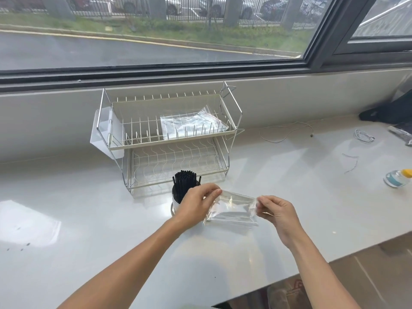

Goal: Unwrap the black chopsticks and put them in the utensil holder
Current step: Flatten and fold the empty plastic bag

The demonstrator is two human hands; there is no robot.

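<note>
Glossy clear plastic wrapper (231, 208); matt black chopsticks (184, 181); shiny metal-wire rack (169, 139).

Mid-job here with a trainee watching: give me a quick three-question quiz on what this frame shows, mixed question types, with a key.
1. True or false: the black chopsticks stand upright in the utensil holder.
2. What do the left hand and right hand hold between them?
A. a white cable
B. a clear plastic wrapper
C. a single chopstick
3. Fill in: a second clear bag lies on the ____ tier of the dish rack.

Key:
1. True.
2. B: each hand pinches one end of the clear plastic wrapper, stretched above the counter; it looks empty.
3. Upper.
</note>
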